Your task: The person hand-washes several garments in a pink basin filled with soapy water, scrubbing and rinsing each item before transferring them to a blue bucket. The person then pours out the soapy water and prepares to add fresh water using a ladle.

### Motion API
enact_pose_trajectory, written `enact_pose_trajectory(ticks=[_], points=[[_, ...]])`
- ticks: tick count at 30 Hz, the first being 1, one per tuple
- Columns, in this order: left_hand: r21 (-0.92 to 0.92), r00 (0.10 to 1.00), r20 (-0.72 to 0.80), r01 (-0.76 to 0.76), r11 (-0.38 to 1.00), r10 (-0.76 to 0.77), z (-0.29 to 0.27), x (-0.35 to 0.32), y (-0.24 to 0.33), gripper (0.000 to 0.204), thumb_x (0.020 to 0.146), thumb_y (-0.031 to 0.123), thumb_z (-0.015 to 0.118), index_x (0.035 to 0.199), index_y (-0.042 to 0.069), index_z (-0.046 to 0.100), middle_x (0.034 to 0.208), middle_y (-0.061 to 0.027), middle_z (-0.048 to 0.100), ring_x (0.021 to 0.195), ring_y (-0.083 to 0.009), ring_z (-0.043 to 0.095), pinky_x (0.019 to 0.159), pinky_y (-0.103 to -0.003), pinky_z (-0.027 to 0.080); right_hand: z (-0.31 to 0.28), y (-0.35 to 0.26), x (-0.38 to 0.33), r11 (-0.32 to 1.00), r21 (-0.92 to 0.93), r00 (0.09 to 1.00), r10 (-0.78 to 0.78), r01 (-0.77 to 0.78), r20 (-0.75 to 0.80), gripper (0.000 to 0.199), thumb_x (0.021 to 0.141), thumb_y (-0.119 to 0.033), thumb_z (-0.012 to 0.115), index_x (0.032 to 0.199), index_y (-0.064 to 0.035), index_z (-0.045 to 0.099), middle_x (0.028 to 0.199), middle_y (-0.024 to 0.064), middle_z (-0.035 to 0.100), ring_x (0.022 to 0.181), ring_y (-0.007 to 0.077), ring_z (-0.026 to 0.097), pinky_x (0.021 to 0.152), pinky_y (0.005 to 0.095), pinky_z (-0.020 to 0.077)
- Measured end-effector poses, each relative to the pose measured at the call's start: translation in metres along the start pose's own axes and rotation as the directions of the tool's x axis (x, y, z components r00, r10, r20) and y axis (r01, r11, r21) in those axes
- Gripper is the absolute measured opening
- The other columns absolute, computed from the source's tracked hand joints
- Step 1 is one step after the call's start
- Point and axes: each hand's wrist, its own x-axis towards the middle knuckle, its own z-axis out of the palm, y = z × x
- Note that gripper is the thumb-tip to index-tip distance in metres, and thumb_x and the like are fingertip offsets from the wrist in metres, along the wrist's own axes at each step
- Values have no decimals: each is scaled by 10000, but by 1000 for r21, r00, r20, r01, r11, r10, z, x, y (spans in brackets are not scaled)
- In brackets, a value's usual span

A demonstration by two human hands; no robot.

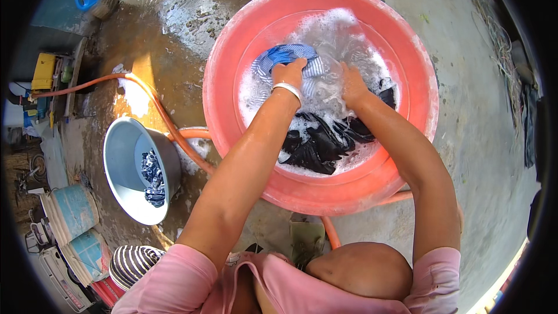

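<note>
A large pink-red plastic tub (232, 29) holds soapy water (328, 29) and wet clothes. My left hand (290, 74), with a white bangle at its wrist, is closed on a blue-and-white striped garment (317, 65), lifted partly out of the suds. To its right, my right hand (352, 85) reaches into the foamy water. Its fingers are mostly hidden by water and foam, so any grip there does not show. Black wet clothing (322, 145) floats at the near side, below both hands. Pale striped cloth shows dimly under the water near the right hand.
Left of the tub, a grey basin (124, 183) is tilted, with dark patterned cloth (153, 180) inside. An orange hose (156, 102) runs across the wet floor and around the tub. Stacked buckets (72, 212) and a striped rounded thing (133, 264) are at the lower left.
</note>
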Motion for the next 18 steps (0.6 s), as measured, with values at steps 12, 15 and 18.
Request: enact_pose_trajectory(ticks=[12,15,18], points=[[-391,658,746,561,729,-107,-17,-65,56,447,913,513,535,1085,107,607,906,-93,627,849,-234,622,832,-402,517,-118,-155,-39,860,460,870,39,221,-492,163,702,-172,662,840,-115,599,816,110,514,729,281,614,613,406,499],[-575,788,616,441,689,10,-11,-57,45,357,949,457,498,1064,137,608,867,-68,614,807,-189,610,802,-375,523,-105,-158,-37,882,263,754,-144,392,-640,150,717,-174,693,844,-132,626,735,52,542,623,211,596,516,330,477],[-586,743,665,455,670,77,-13,-58,45,288,919,363,556,1058,115,604,888,-56,632,828,-196,617,807,-390,523,-107,-129,-9,934,199,695,-68,296,-716,92,755,-208,688,738,-147,621,684,21,565,548,202,588,466,338,459]])
